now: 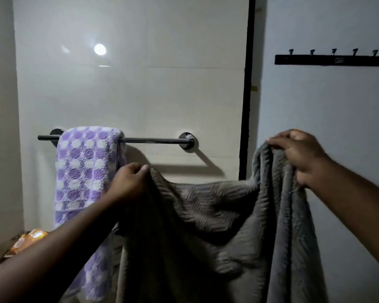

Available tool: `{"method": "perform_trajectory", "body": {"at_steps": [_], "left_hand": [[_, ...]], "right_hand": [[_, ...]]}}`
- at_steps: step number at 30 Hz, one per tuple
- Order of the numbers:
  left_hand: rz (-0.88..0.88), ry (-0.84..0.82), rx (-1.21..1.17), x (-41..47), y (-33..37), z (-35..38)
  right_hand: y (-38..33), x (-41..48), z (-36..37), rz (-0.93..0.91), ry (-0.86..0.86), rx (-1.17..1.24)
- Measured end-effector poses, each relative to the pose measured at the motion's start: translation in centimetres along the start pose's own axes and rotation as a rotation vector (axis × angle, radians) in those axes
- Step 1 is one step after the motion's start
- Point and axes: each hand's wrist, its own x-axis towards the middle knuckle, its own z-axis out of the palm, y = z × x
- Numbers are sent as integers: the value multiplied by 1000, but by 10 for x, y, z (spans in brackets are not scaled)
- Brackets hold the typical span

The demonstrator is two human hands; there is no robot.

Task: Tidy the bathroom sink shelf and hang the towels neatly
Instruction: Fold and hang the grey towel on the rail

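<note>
Grey towel (217, 226) is hanging spread between both hands, just below the bar. Left hand (129, 182) and right hand (300, 154) are each pinching its bunched top edge. Levelling that edge before draping it over the bare stretch of towel bar (153, 140), beside the purple dotted towel (85, 171), looks wisest.
</note>
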Motion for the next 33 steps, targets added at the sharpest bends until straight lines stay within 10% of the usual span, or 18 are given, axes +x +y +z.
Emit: {"method": "perform_trajectory", "body": {"at_steps": [8,16,29,33], "left_hand": [[221,-404,-421,-16,128,34],[478,-167,490,-3,97,2],[165,-89,-12,-8,90,-6],[188,-52,-78,-1,106,-20]], "right_hand": [[16,-45,87,93,-637,-108],[30,-43,81,106,-534,41],[43,-47,92,-63,-622,-387],[29,-53,96,41,-609,-131]]}}
